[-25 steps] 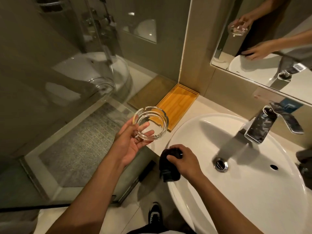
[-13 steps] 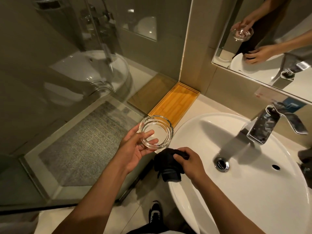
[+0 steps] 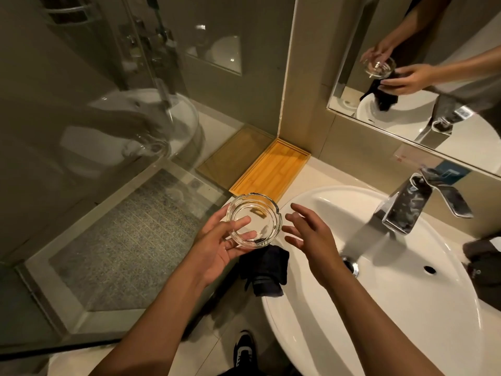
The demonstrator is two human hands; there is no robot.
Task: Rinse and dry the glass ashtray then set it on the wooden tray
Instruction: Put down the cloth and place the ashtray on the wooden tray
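We held the glass ashtray (image 3: 253, 220) in our left hand (image 3: 217, 249), fingers curled under its base and thumb pressed against the near wall, so it hung in the air just short of the counter edge, between the wooden tray (image 3: 271, 169) and the rim of the basin (image 3: 406, 335). It was a round dish with no real long axis; its mouth faced up and tipped slightly toward us, the notched rim nearly level, which we judged a handy way to look it over for drops and to carry it flat to the tray. We could not tell from the glass alone whether it was fully dry. Our right hand (image 3: 309, 234) hovered just beside the ashtray with fingers spread and nothing in them, apparently ready to steady or take the dish. The dark cloth (image 3: 264, 270) lay draped over the basin's near-left rim, directly below the ashtray, where it would stay within reach. The tray sat bare in the corner against the wall, its long side running away from us, close beyond the ashtray. The faucet (image 3: 406, 207) stood at the far side, and we saw no water running.
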